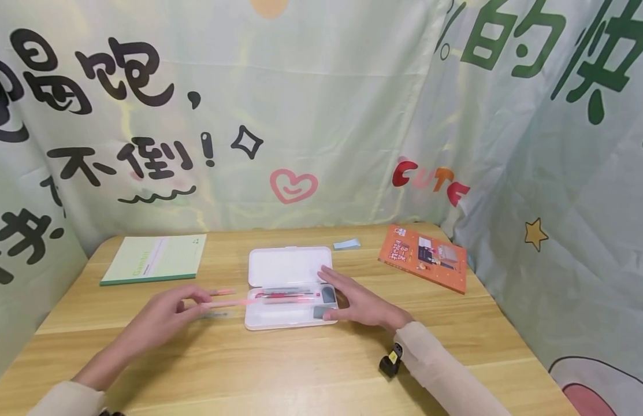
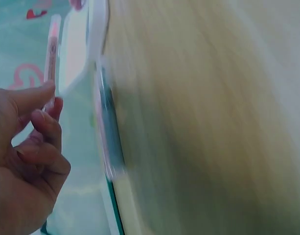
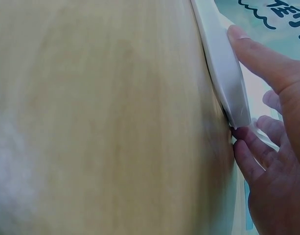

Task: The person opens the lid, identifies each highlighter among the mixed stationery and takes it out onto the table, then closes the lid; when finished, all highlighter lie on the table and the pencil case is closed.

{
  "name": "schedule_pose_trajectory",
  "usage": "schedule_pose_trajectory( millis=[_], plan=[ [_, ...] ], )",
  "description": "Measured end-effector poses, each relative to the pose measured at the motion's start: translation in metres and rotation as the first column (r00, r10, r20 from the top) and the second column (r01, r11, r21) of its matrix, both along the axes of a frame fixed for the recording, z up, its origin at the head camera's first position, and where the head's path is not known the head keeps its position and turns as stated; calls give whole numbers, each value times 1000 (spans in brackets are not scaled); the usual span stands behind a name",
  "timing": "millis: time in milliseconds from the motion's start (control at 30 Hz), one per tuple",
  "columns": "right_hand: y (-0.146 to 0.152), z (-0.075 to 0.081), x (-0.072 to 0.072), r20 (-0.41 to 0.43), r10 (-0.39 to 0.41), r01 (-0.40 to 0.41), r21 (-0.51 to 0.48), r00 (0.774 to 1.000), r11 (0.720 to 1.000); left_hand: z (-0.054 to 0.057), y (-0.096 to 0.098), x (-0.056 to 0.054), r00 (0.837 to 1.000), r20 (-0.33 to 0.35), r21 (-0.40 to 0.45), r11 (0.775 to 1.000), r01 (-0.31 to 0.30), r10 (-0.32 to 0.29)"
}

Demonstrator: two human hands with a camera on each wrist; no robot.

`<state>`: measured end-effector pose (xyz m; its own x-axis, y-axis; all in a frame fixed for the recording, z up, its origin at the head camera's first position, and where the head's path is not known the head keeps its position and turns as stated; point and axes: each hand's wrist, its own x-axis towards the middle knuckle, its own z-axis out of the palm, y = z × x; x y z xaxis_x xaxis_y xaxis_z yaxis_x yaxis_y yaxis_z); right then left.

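My left hand [image 1: 167, 318] pinches a pink pen [image 1: 229, 303] between thumb and fingers, its tip reaching over the left end of a white plastic pencil case [image 1: 285, 323]. The case lies with its lid [image 1: 290, 266] folded back. Inside are several pens [image 1: 285, 296], one with red parts, and two grey blocks, one of them a grey block [image 1: 328, 294] at the right end. My right hand [image 1: 360, 303] holds the case's right end, thumb over the tray and a finger on the lid. Loose pens [image 2: 109, 122] lie beside my left hand, blurred in the left wrist view.
A pale green notebook [image 1: 149, 260] lies at the back left of the wooden table [image 1: 279, 370]. At the back right is an orange book [image 1: 425, 257]. A small light-blue strip [image 1: 347, 244] lies behind the case. Printed cloth [image 1: 342, 115] hangs around the table.
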<state>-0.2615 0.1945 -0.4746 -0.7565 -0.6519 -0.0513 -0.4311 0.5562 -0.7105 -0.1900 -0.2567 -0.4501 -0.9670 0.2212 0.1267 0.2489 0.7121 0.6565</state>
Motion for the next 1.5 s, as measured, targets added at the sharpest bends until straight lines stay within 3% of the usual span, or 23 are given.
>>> schedule_pose_trajectory(
  millis=[267, 433, 700, 967, 1500],
  plan=[
    [-3, 1, 0, 1, 12, -12, -6, 1000, 1000, -15, -43, 19, 1000, -11, -34, 999, -6, 6],
    [-3, 3, 0, 6, 9, -9, -6, 1000, 1000, -18, -52, 26, 997, 67, -65, 998, -26, 30],
    [-2, 4, 0, 7, 6, -6, 3, 1000, 1000, -25, -60, 29, 994, 105, -118, 993, -12, 24],
    [0, 1, 0, 8, 1, -1, 3, 1000, 1000, -36, -60, 26, 999, 46, -220, 975, 7, 3],
    [1, 0, 1, 11, -3, 3, -1, 1000, 1000, -37, -55, 23, 1000, 3, -270, 962, -26, 28]
  ],
)
